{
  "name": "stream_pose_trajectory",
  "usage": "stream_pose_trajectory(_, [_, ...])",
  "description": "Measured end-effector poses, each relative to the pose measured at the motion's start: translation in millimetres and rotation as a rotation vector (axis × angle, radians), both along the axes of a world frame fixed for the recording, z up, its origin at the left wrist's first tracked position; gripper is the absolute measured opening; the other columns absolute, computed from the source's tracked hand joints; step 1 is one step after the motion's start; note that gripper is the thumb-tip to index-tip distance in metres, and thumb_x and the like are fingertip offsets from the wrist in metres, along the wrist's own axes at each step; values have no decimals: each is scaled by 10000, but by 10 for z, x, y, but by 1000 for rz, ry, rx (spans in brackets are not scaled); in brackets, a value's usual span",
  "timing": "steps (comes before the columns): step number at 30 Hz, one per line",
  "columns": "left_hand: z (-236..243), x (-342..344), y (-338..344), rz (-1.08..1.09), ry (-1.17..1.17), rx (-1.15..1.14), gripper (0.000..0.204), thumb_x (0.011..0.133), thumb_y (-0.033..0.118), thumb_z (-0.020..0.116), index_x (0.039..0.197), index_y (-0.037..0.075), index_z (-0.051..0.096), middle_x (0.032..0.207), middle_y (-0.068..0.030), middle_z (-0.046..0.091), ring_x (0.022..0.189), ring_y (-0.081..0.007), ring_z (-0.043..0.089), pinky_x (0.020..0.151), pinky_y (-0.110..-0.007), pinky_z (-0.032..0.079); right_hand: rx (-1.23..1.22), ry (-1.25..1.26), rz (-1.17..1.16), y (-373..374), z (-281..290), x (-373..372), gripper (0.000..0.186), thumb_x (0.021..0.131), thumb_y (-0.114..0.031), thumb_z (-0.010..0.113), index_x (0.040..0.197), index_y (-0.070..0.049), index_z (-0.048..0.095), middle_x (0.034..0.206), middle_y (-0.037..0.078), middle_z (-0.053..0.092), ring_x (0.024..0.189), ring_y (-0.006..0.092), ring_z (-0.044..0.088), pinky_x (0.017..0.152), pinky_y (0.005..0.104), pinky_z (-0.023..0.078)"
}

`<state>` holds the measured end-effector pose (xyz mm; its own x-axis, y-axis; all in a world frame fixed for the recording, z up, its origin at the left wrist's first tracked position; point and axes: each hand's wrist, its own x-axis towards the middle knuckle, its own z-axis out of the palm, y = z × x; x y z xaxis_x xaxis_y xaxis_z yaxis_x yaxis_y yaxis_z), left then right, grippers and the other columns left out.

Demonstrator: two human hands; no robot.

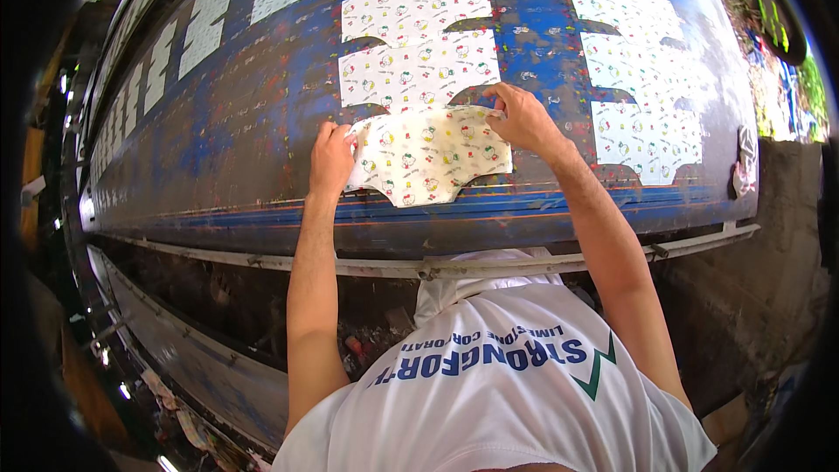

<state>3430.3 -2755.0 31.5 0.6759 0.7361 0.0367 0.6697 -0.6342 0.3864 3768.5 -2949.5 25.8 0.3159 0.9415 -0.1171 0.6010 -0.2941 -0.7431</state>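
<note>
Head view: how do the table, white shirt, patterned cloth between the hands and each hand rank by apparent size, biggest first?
1. Table
2. White shirt, nearer the camera
3. Patterned cloth
4. Left hand and right hand: too alike to rank

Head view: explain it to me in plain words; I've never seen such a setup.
No robot here, just a person. This single picture comes from a wide fisheye camera on their head, looking down, so straight edges bend. On the long, blue-and-brown, stained table lie white, notched, printed pieces in rows. The left hand and right hand hold a cream-white, notched, cloth-like piece, one at each side. The white shirt at the bottom is the wearer's own.
</note>
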Motion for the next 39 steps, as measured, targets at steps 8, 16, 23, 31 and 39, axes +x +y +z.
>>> stream_pose_trajectory(8, [100,-21,-21,14,68,-69,244,991,119,645,1192,-6,708,1096,-199,703,1014,-390,678,879,-423,536,88,-106,79,-28,-13,-124,213,894,-136,741,1073,-25,710,1015,181,711,978,392,681,845,465,540])
stream_pose_trajectory(16, [898,-192,501,22,-92,-620,249,1035,159,640,1186,-27,706,1042,-77,745,921,-151,670,830,-304,527,-104,278,-110,-40,546,4,250,924,-151,764,1128,-11,726,890,122,745,790,152,667,746,347,546])
stream_pose_trajectory(23, [372,370,1420,-34,-165,-523,256,1029,185,658,1174,-19,717,1021,-68,755,894,-135,668,797,-298,521,-12,113,-298,735,439,393,262,918,-189,758,1118,-23,739,984,189,766,886,321,747,776,403,558])
stream_pose_trajectory(31, [-180,822,1761,-27,-75,-258,232,947,164,735,1097,-12,732,1036,-187,720,956,-356,690,835,-435,527,-51,-115,-319,1243,-19,605,225,921,-165,711,1107,-44,748,1062,209,748,1004,396,717,890,473,556])
stream_pose_trajectory(39, [-245,875,1821,91,51,-273,211,895,220,788,963,23,751,1004,-158,671,966,-335,658,853,-445,516,-247,-316,-229,1358,-183,740,244,887,-234,718,1035,-41,745,1101,193,692,1085,358,667,952,461,545])
